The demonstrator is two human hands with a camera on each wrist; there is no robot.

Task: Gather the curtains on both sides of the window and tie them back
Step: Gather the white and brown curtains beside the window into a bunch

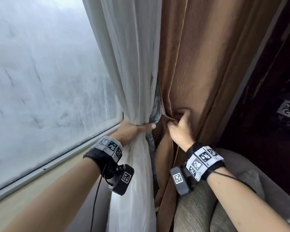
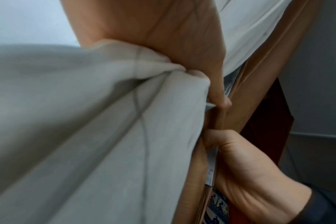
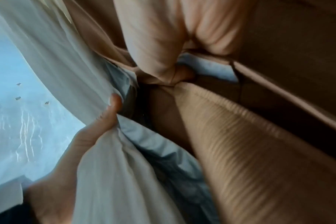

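At centre frame of the head view, the left hand [image 1: 132, 131] wraps round the gathered sheer curtain [image 1: 132, 72], thumb across the front, pinching the white cloth into a narrow waist; above that grip the sheer fans up toward 12 o'clock and below it falls loose toward 6 o'clock. Just beside it, at 3 o'clock from the left hand, the right hand [image 1: 179, 129] has its fingers curled into a fold of the brown curtain [image 1: 208, 64], gripping a dark edge of that cloth where it bunches. Both curtains hang side by side, touching, on the right side of the window [image 1: 40, 72], whose misted, streaked glass fills the 9 o'clock half of the view; a pale sill [image 1: 40, 186] runs below it toward 7 o'clock. Between the two curtains a strip of grey lining [image 1: 155, 104] shows. From the left wrist view the sheer [image 2: 86, 121] spreads across the 8 o'clock side, the left hand's thumb [image 2: 217, 91] presses over its bunched top, and the right hand [image 2: 249, 174] sits at 5 o'clock, fingers closed on brown cloth. From the right wrist view the left hand [image 3: 82, 151] at 7 o'clock clasps the sheer [image 3: 115, 174], and the brown curtain [image 3: 249, 151] crumples to a knot-like pinch near centre. A grey cushion [image 1: 199, 206] lies under the right forearm at 5 o'clock, and both wrists carry bands with square black-and-white markers.
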